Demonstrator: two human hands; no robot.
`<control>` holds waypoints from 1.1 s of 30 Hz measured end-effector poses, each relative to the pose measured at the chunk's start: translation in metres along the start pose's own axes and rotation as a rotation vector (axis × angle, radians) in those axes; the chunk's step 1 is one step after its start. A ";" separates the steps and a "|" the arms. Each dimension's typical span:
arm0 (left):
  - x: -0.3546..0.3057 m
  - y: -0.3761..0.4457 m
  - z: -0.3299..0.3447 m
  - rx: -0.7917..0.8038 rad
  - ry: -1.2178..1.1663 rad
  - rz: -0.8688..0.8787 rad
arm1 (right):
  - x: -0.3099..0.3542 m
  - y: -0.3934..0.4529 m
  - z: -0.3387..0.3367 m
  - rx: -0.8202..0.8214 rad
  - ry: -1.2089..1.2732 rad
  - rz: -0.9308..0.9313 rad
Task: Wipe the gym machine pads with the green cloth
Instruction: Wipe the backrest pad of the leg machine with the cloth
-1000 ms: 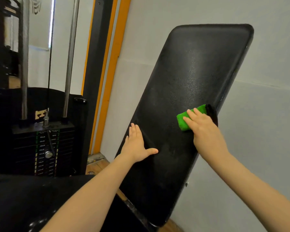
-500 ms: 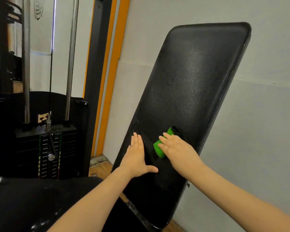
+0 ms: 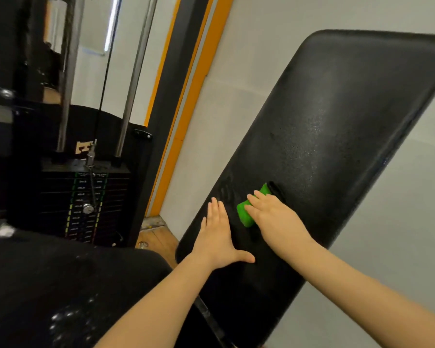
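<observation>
R hand [image 3: 274, 219] | fingers flat, green cloth [image 3: 246, 214] pressed on back pad [image 3: 337, 121], moved from pad's R edge to lower-mid | L hand [image 3: 217, 239] | kept flat, fingers straight, beside cloth.

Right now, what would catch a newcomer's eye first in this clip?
The bright green cloth stands out most, pressed by the right hand against the lower part of the tilted black back pad. Just to its left, the left hand lies flat on the same pad. Further left stands a weight stack behind an orange-edged post.
</observation>
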State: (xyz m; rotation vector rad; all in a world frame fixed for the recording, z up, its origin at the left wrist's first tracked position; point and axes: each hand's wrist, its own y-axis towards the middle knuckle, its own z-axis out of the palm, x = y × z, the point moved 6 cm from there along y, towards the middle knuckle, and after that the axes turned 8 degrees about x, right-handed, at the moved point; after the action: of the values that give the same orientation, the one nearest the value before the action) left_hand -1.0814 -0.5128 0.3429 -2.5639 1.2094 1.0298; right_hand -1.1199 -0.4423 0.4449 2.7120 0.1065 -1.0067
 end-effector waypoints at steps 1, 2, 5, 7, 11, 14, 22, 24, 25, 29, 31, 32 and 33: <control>0.001 0.000 0.000 0.003 -0.009 -0.002 | 0.002 0.020 0.002 0.037 -0.032 -0.001; 0.001 0.000 0.001 0.006 -0.018 -0.004 | 0.004 0.038 0.000 0.103 -0.032 0.009; 0.004 0.000 -0.001 0.016 -0.041 -0.014 | 0.006 0.078 -0.009 0.088 -0.033 0.039; 0.006 0.000 -0.002 0.018 -0.053 -0.017 | 0.006 0.081 -0.009 0.078 -0.044 0.037; 0.006 0.001 0.001 0.026 -0.052 -0.012 | -0.004 0.032 0.004 0.070 -0.064 -0.026; 0.009 0.004 0.001 0.016 -0.042 -0.014 | -0.012 0.000 0.011 0.006 -0.046 -0.066; 0.010 0.001 0.002 0.042 -0.075 -0.025 | 0.012 0.101 -0.007 0.167 -0.069 0.019; 0.010 0.000 0.000 0.040 -0.096 -0.022 | 0.018 0.114 -0.007 0.146 -0.085 0.059; 0.009 0.000 -0.001 0.036 -0.098 -0.020 | 0.019 0.113 -0.005 0.140 -0.100 0.063; 0.009 -0.001 -0.001 0.044 -0.068 -0.032 | 0.008 0.064 0.004 0.144 -0.047 0.088; 0.009 0.000 -0.001 0.045 -0.051 -0.043 | 0.003 0.023 0.002 -0.014 0.011 0.082; 0.009 0.001 -0.001 0.046 -0.042 -0.047 | 0.003 0.000 0.000 -0.058 0.047 0.078; 0.008 0.001 -0.001 0.049 -0.030 -0.051 | 0.003 -0.022 0.001 -0.069 0.051 0.073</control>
State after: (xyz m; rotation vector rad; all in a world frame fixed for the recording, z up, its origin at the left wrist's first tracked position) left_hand -1.0774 -0.5191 0.3388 -2.5192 1.1418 1.0126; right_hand -1.1215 -0.4212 0.4375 2.6597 0.0504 -0.8971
